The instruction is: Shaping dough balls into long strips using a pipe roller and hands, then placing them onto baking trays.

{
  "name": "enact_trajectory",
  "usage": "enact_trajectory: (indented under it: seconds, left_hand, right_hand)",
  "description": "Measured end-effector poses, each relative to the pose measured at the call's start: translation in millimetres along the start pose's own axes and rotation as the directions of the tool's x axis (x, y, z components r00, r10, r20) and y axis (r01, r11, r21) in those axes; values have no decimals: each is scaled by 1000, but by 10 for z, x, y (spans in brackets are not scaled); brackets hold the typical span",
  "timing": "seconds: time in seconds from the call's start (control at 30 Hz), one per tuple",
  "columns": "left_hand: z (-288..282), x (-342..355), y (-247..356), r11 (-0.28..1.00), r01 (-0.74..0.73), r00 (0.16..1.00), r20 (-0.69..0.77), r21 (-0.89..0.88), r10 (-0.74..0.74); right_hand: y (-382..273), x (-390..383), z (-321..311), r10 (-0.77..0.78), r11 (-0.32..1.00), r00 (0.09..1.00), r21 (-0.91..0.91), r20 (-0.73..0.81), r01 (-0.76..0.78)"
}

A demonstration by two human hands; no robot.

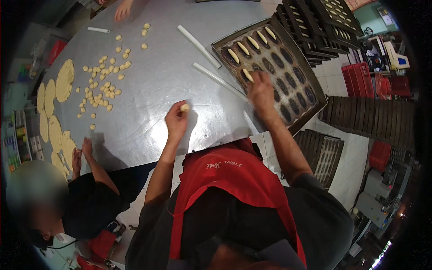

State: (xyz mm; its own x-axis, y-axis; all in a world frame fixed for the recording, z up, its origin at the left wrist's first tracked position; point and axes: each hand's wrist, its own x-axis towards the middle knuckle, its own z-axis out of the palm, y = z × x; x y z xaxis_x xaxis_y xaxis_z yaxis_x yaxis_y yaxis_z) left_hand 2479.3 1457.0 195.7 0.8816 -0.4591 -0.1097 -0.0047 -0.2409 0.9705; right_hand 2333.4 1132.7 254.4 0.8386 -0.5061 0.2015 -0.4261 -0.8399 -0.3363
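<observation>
Dough stick (248,75), one: in tray (243,31), right hand (262,92) at its end, grip unclear; best laid straight along a hollow. Dough ball (184,108), one: pinched in left hand (176,120) fingers over bench (157,72); hold lightly.

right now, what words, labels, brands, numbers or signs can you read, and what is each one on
Red apron: a line of white script lettering across the bib, legible, but I won't copy it out.
Paper on the wall, upper right: too small to read.
Packages on the shelf, far left: any print is too small to read.
White rods and tray: no writing I can make out.
</observation>
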Motion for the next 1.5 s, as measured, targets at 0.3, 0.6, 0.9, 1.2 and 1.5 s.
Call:
enact_trajectory:
  seconds: [0.3, 0.6, 0.9, 1.2, 1.5]
  left_hand:
    - [329, -305, 442, 398, -551, 824, 403, 734, 398]
    - [187, 645, 342, 353, -319, 900, 165, 879, 402]
    - [181, -608, 242, 479, -634, 770, 557, 608, 313]
    - [309, -503, 147, 683, -490, 868, 368, 541, 332]
    - [-129, -236, 235, 833, -303, 952, 174, 463, 250]
  right_hand:
    - [-658, -415, 587, -75, 987, 996, 144, 58, 66]
    - [-958, -19, 748, -388, 837, 922, 418, -2, 353]
    - [-765, -411, 731, 19, 896, 988, 436, 152, -84]
    - [-972, -691, 698, -502, 852, 865, 177, 9, 493]
    - [-1576, 61, 1117, -187, 925, 948, 371, 256, 82]
